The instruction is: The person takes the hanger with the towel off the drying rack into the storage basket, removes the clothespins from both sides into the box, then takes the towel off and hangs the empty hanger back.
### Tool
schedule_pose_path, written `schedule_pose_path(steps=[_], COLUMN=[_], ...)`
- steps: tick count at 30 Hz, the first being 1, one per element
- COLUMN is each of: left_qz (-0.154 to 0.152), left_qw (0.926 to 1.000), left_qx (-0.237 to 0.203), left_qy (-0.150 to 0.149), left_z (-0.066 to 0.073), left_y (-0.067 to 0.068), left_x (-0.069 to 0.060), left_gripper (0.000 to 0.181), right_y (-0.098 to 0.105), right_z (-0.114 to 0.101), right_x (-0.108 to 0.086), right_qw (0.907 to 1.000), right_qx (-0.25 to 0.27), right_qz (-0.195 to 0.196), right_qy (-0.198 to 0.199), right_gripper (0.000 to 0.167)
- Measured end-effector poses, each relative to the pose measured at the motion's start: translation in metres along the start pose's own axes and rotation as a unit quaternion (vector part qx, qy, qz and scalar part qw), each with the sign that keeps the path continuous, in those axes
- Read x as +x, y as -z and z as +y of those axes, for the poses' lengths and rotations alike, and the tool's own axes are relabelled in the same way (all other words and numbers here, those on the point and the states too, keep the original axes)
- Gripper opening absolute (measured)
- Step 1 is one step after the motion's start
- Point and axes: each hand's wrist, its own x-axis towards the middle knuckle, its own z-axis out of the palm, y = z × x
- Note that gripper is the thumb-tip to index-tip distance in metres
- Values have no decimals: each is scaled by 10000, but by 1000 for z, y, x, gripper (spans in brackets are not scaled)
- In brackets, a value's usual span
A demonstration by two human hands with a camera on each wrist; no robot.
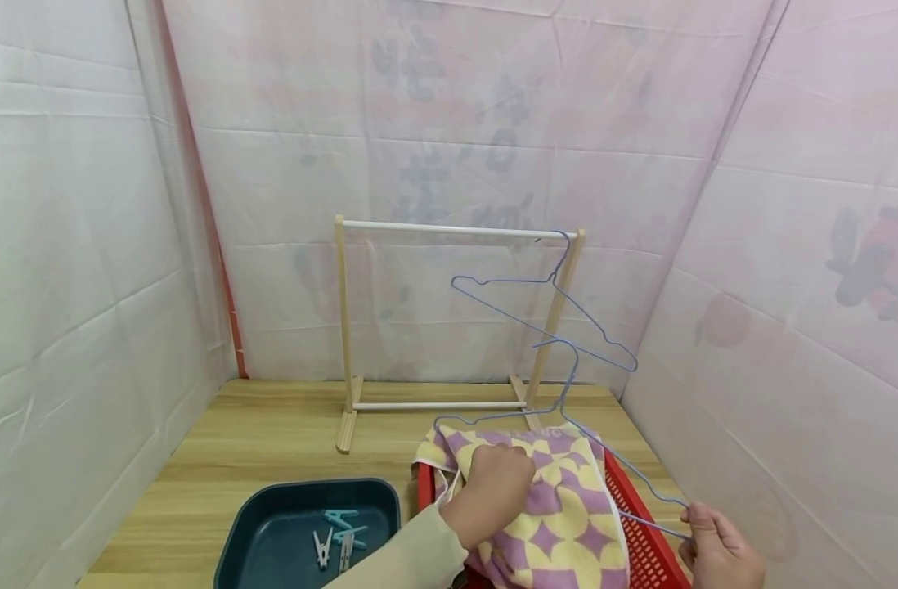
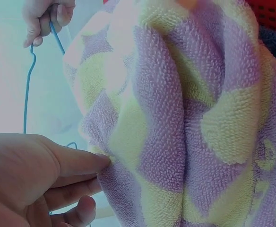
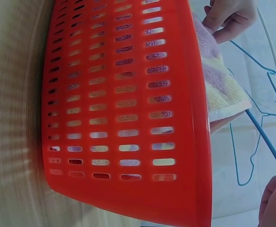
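Note:
A yellow and purple patterned towel point(image 1: 567, 507) lies partly over a red basket. My left hand point(image 1: 496, 491) pinches the towel; in the left wrist view, its thumb point(image 2: 83, 161) presses against the cloth's edge. At the right, my right hand point(image 1: 721, 552) grips one corner of a blue wire hanger point(image 1: 626, 462). The hanger's hook points up, and its lower bar runs in at the towel's side, where the cloth hides the rest. In the right wrist view, that bar point(image 3: 265, 139) comes out from under the towel's white hem point(image 3: 230, 110).
A wooden rack point(image 1: 342, 311) stands behind, with a second blue hanger point(image 1: 592, 321) hooked on the right end of its white rail. Left of the red basket point(image 1: 640, 515) sits a dark tray point(image 1: 261, 523) holding several clothespins point(image 1: 322, 548). Darker cloth point(image 2: 274, 49) shows inside the basket.

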Motion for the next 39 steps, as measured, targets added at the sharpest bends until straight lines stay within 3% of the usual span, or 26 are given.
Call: schedule_pose_path(steps=[9,17,25,31,35,39], left_qz=[392,854,1399,1160,1017,502], left_qw=[9990,9959,9879,9890,9914,9954], left_qx=[-196,-283,-674,-922,-814,-759], left_qy=[110,0,-10,41,-81,-312], left_z=[-3,-6,-6,-2,3,9], left_y=[1,1,7,16,19,21], left_x=[-11,-27,-49,-63,-69,-74], left_gripper=[21,21,23,10,6,9], right_y=[-3,-6,-8,-11,-13,-14], right_z=[1,0,1,3,3,3], right_x=[0,0,1,1,0,-2], right_qw=[9997,9993,9987,9976,9969,9986], right_qx=[152,329,447,633,713,389], right_qz=[155,169,245,274,280,358], right_qy=[-110,-97,-61,88,168,49], right_gripper=[33,32,30,30,28,28])
